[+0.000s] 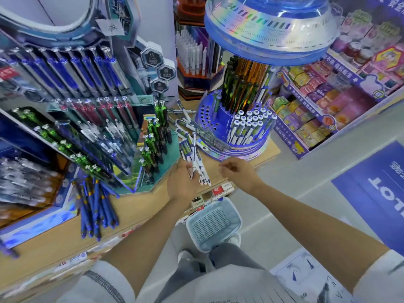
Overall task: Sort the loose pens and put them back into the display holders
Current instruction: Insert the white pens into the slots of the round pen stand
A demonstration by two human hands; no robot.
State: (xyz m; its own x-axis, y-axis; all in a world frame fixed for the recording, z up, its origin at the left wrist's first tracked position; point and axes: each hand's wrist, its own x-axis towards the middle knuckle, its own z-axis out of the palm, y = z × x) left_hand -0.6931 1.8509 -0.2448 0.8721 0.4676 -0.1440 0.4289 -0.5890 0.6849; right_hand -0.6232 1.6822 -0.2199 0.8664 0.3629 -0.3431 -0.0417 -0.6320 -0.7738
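Leftmost, a stepped display rack [65, 88] carries slanted rows of glossy blue, maroon and green barrels with faceted clear caps. Below it, slim matte blue pens [96, 211] lie in a loose fan on the wood-grain shelf top [135, 206]. Beside them stands a teal octagonal holder [173, 141] with dark, green-topped pens upright in it. Next, the left hand [182, 182] has its fingers curled round a bundle of white pens [197, 165] with blue bands, held just above the shelf edge. More of the same white pens lie scattered [183, 125] on the shelf behind it, between the octagonal holder and a round blue plastic holder [209, 119] pierced with circular holes, where a tight cluster of them [251, 125] already stands. The right hand [237, 171] hovers near the bundle, fingers curled inward and blurred; whether they pinch anything cannot be told. Lower down sits a pale blue slotted plastic basket [237, 217].
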